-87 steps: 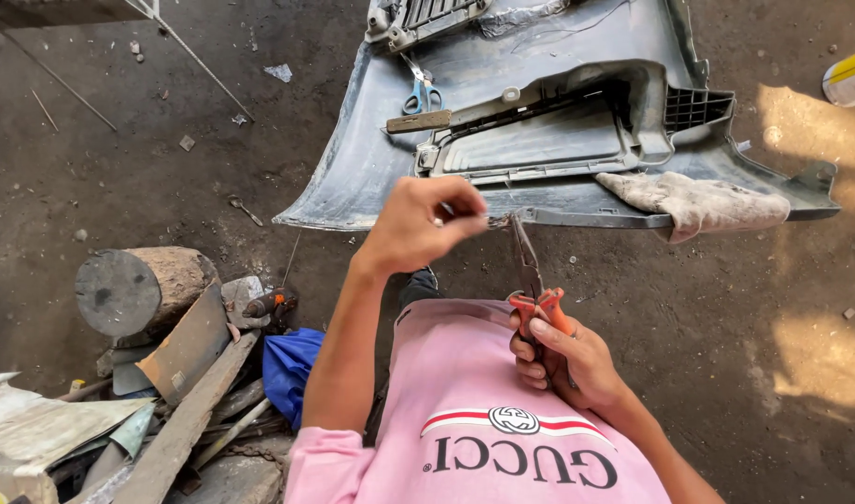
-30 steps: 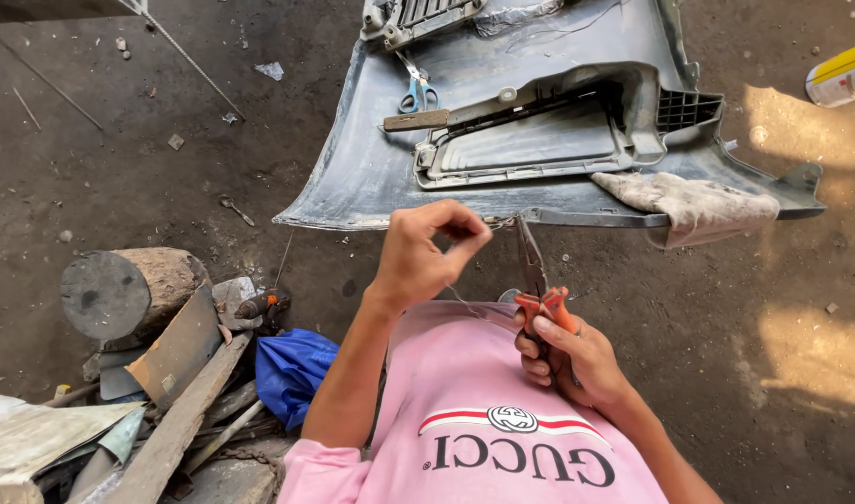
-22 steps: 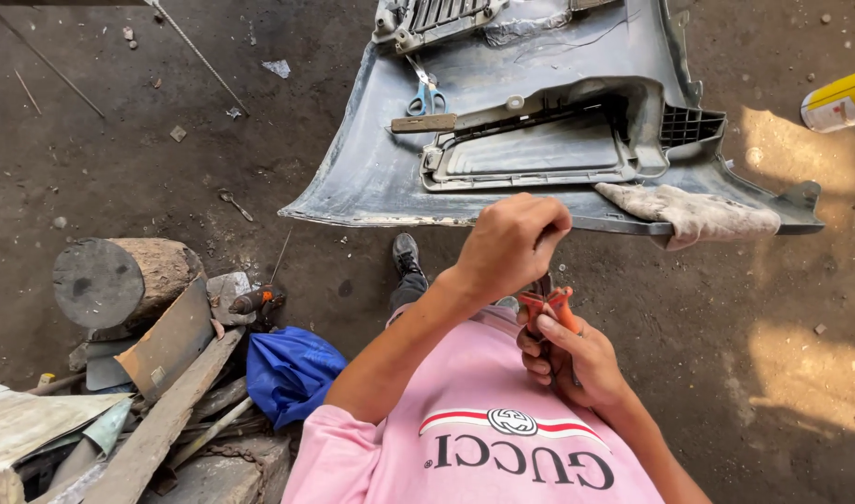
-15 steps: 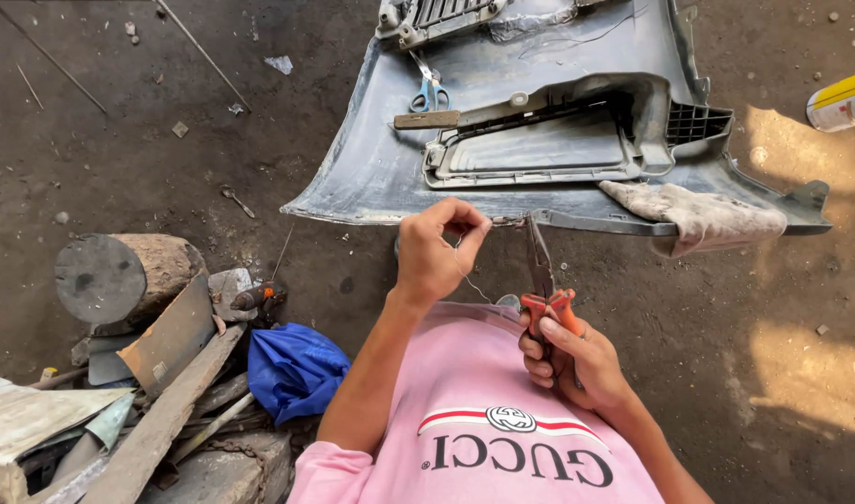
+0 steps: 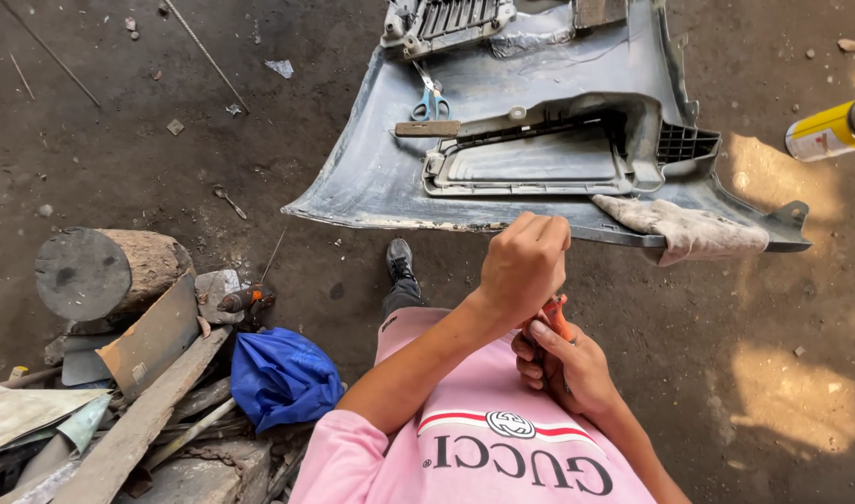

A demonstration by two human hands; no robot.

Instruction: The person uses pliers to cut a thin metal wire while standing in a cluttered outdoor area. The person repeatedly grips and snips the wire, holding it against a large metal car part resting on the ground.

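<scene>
- Down near the middle of the view, the right hand [image 5: 569, 371] is clamped around the orange handles of a pair of pliers [image 5: 556, 315], held just in front of the pink shirt [image 5: 483, 439].
- Just above it, the left hand [image 5: 523, 264] is closed into a fist over the upper part of the pliers, hiding their nose; I cannot tell what, if anything, it pinches inside the fist.
- Both hands are close together, the left touching or nearly touching the right at the handles.
- Beyond the hands, a grey car bumper [image 5: 371, 177] lies inside-up on the dirt floor [image 5: 110, 140], its near edge just past the left fist.
- On the bumper's far side rest blue-handled scissors [image 5: 429, 99] beside a flat brown strip [image 5: 427, 129].
- A dirty rag [image 5: 688, 229] is draped over the bumper's near edge, to the right of the hands.
- A yellow spray can [image 5: 824, 131] lies at the far right.
- At near left sit a wooden log [image 5: 105, 273], a heap of scrap boards [image 5: 138, 420] and a blue bag [image 5: 283, 376].
- One dark shoe [image 5: 399, 261] shows between the bumper and the shirt.
</scene>
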